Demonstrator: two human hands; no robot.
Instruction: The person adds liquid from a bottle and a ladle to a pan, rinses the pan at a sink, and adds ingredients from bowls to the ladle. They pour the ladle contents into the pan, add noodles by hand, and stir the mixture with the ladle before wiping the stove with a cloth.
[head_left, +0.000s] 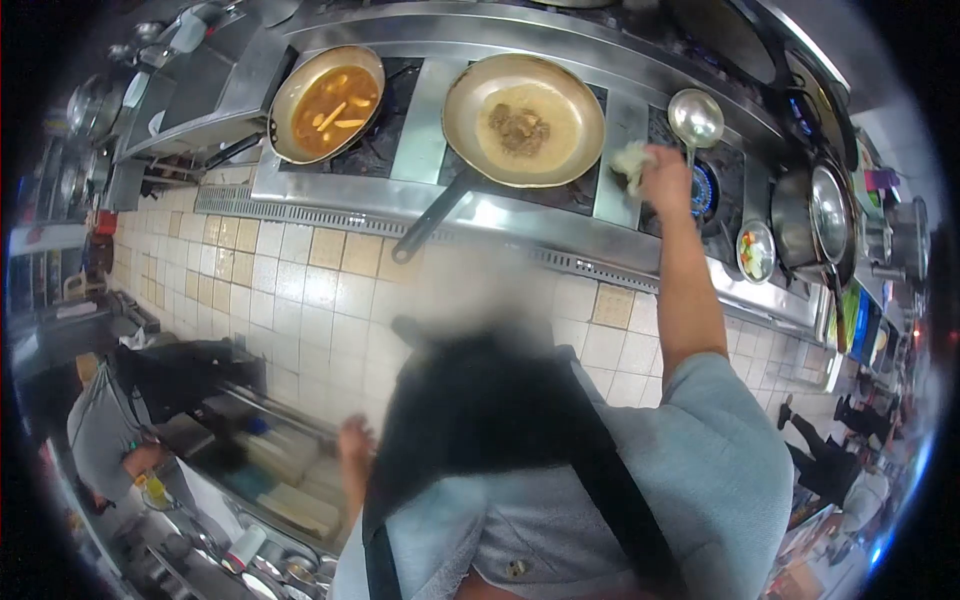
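Observation:
My right hand (665,178) reaches out to the steel stove top (620,120) and grips a crumpled whitish cloth (632,163), which rests on the steel strip between two burners. Left of it stands a wide pan (525,120) with a pale sauce and a brown lump of food. Just right of the hand lies a steel ladle (695,118). My left hand (352,440) hangs low beside my black apron and is blurred; nothing shows in it.
A second pan (325,100) with orange broth sits on the left burner. A small bowl of chopped vegetables (757,250) and steel pots (825,215) are at the right. Another person (110,430) bends over a counter at lower left.

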